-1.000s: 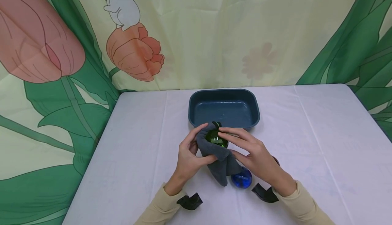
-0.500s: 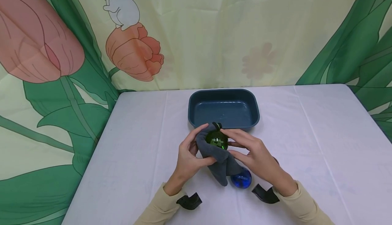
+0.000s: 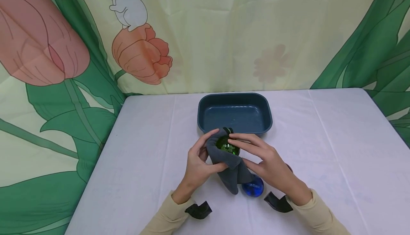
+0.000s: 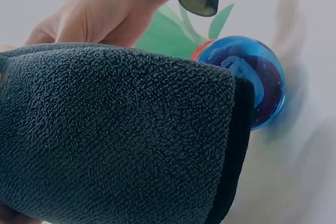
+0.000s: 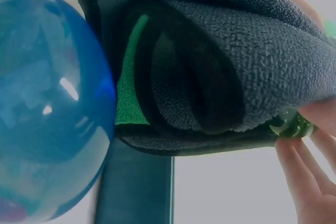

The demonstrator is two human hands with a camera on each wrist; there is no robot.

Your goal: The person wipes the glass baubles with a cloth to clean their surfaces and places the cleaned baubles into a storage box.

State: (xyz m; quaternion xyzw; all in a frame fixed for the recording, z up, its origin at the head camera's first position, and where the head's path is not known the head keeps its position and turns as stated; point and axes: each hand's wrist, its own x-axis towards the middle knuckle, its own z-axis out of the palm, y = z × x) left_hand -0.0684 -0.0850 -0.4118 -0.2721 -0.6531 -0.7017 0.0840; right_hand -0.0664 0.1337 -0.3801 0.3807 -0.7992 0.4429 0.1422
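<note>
A green, see-through ball (image 3: pixel 227 145) sits in the folds of a dark grey cloth (image 3: pixel 229 165) in the head view. My left hand (image 3: pixel 198 158) grips the cloth round the ball, thumb in front and fingers behind. From the other side my right hand (image 3: pixel 264 156) holds the ball, its upper fingers on the ball's surface and its thumb by the cloth's edge. Thick, towel-like cloth fills much of the left wrist view. A blue see-through ball (image 3: pixel 253 186) lies on the table just under the cloth's hanging corner. The green ball's lower part is hidden by the cloth.
A dark blue rectangular bin (image 3: pixel 235 116) stands behind the hands, with nothing seen in its visible part. White cloth covers the table (image 3: pixel 153 149). A printed curtain (image 3: pixel 217 39) hangs behind it. Black straps (image 3: pixel 199 211) stick out near the wrists.
The right hand's upper fingers drew back toward the green ball's edge half a second ago and now lie across its face again. The ball's reflections shift slightly; the left hand stays put.
</note>
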